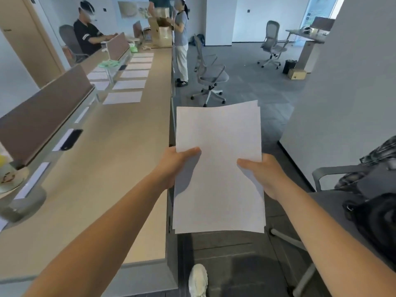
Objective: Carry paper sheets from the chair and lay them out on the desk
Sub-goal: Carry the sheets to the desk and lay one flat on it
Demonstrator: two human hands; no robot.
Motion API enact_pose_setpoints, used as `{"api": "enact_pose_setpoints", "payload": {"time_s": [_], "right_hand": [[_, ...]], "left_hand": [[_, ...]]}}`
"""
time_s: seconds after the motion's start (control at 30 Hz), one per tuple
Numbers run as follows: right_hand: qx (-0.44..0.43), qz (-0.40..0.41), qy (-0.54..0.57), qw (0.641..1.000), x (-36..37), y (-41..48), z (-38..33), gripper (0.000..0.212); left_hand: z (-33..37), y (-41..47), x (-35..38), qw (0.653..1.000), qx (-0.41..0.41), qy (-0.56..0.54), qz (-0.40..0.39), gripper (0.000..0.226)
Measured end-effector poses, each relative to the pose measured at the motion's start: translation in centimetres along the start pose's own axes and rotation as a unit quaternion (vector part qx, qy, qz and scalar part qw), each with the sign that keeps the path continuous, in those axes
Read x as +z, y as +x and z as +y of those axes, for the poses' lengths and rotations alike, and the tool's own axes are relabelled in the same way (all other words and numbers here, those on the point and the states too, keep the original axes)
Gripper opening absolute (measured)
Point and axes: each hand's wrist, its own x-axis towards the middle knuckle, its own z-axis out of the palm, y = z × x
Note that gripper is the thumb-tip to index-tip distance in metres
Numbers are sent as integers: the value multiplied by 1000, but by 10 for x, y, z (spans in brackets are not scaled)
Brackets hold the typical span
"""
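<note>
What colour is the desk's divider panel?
Muted reddish-brown divider panel, clearest in the head view.

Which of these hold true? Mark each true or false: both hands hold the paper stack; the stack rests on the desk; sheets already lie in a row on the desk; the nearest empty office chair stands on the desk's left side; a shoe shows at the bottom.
1. Both hands hold the paper stack. True: the left hand and the right hand grip its sides.
2. The stack rests on the desk. False: it is held in the air, beside the desk's edge.
3. Sheets already lie in a row on the desk. True: a row of sheets runs along the far part.
4. The nearest empty office chair stands left of the desk. False: it stands on the right.
5. A shoe shows at the bottom. True.
</note>
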Motion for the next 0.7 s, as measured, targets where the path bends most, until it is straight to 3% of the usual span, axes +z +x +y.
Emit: {"api": "enact_pose_setpoints", "payload": {"time_s": [0.23, 0.37, 0.7], "right_hand": [[13, 43, 56, 997, -28, 137, -23, 12], [-6, 57, 65, 996, -44, 217, -48, 12], [-23, -19, -4, 1000, -54, 452, -64, 7]], "left_hand": [[20, 166, 45, 988, -44, -79, -124, 64], [42, 246, 60, 978, -87, -114, -148, 43], [51, 440, 70, 990, -68, -108, -68, 56]]}}
